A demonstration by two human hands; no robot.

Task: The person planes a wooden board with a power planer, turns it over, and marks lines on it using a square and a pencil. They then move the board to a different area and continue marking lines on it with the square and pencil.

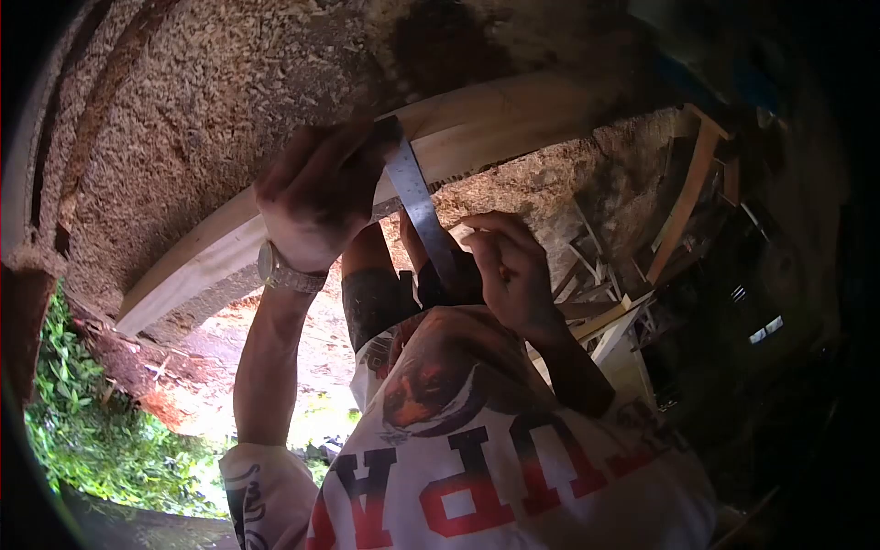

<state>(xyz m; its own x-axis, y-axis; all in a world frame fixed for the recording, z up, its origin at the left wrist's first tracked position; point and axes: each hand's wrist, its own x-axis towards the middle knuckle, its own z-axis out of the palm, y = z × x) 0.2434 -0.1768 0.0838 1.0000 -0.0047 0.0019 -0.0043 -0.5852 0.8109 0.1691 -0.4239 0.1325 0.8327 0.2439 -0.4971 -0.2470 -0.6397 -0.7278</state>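
Observation:
A long pale wooden plank (495,124) lies slantwise over ground covered in sawdust. A metal square (417,206) rests across it, with the blade running down toward me. My left hand (316,197), with a wristwatch on its wrist, grips the top of the square where it meets the plank's edge. My right hand (513,266) is curled around the lower end of the blade, fingers pressed to the metal. My white shirt with red letters (477,467) fills the bottom of the view.
Sawdust (202,101) covers the ground behind the plank. A pile of wooden offcuts and slats (669,220) sits at the right. Green plants (82,431) grow at the lower left. The right edge is dark.

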